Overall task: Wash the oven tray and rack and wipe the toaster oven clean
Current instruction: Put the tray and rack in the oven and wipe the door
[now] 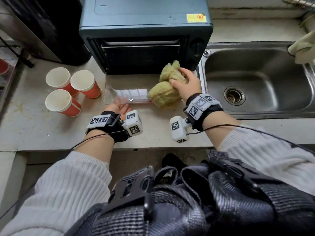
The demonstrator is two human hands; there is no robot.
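Note:
The dark blue toaster oven [144, 29] stands at the back of the counter with its glass door [126, 96] folded down flat toward me. My right hand [186, 83] grips a crumpled yellow-green cloth [164, 93] that rests on the right end of the door. My left hand [117, 109] is at the door's front edge, palm up, with its fingers under or against the handle; how they lie is hidden. Inside the dark oven cavity I see a rack line near the top. No tray is in view.
Three red paper cups [69, 89] stand left of the door. A steel sink [259, 79] with a drain lies to the right, and a pale glove [303, 48] hangs over its far right rim. A black appliance [42, 26] sits at back left.

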